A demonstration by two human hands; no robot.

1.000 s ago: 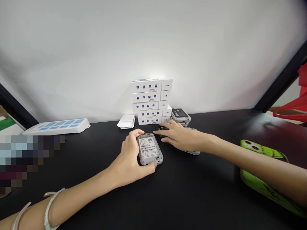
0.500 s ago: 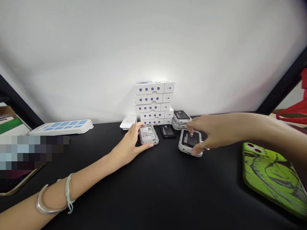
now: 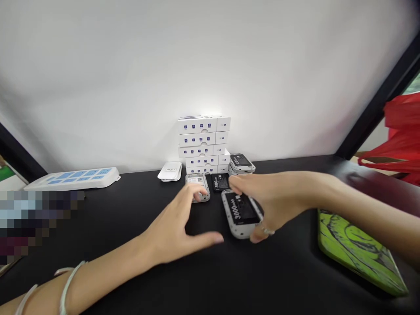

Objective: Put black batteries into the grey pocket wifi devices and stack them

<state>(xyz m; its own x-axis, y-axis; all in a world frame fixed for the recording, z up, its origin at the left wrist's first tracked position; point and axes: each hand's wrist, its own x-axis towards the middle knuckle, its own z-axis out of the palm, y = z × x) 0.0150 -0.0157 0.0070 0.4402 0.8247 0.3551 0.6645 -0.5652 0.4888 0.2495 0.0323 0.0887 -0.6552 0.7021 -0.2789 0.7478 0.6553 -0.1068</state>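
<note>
My right hand (image 3: pixel 272 197) grips the right side of a white device (image 3: pixel 242 214) with a black 3000mAh battery in it, thumb at its near edge. My left hand (image 3: pixel 177 227) is open, thumb and fingers spread, holding nothing, its fingertips over another white device (image 3: pixel 204 196) with a label inside. Between the two devices lies a loose black battery (image 3: pixel 219 182). Behind my right hand is a stack of white devices (image 3: pixel 242 162), the top one with a battery in it.
Several white boxes (image 3: pixel 200 140) are stacked against the wall. White covers (image 3: pixel 170 171) lie to their left, then a power strip (image 3: pixel 75 177). A green-cased phone (image 3: pixel 357 249) lies at the right, near a red bag (image 3: pixel 402 135).
My right hand has brought the battery-fitted device nearer and to the left. My left hand has come off the labelled device and moved nearer. The camera view has shifted slightly.
</note>
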